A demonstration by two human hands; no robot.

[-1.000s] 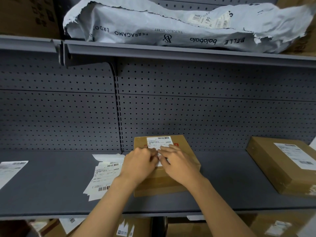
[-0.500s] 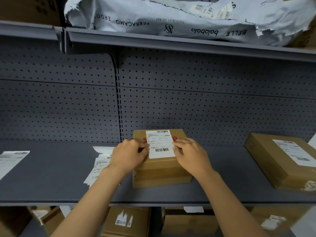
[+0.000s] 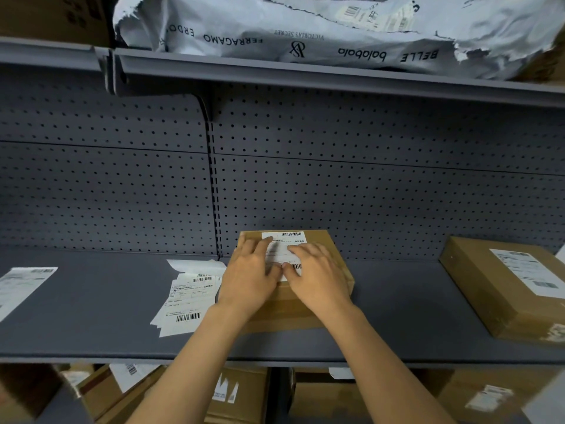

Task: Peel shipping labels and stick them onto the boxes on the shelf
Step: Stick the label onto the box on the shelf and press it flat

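Observation:
A small brown cardboard box (image 3: pixel 331 249) stands in the middle of the grey shelf (image 3: pixel 397 301). A white shipping label (image 3: pixel 284 240) lies flat on its top. My left hand (image 3: pixel 252 276) and my right hand (image 3: pixel 318 276) both rest palm down on the label, fingers spread and pressing on it, and they hide its lower part. A stack of loose white shipping labels (image 3: pixel 186 301) lies on the shelf just left of the box.
A larger brown box (image 3: pixel 477 289) with a label on top sits at the shelf's right end. Another label sheet (image 3: pixel 21 286) lies at the far left. A torn grey mailer bag (image 3: pixel 305 32) fills the upper shelf. Several boxes (image 3: pixel 238 393) stand below.
Half a second ago my hands gripped the box's left and right sides with the label bare. Now both have slid inward onto the label and lie flat over it.

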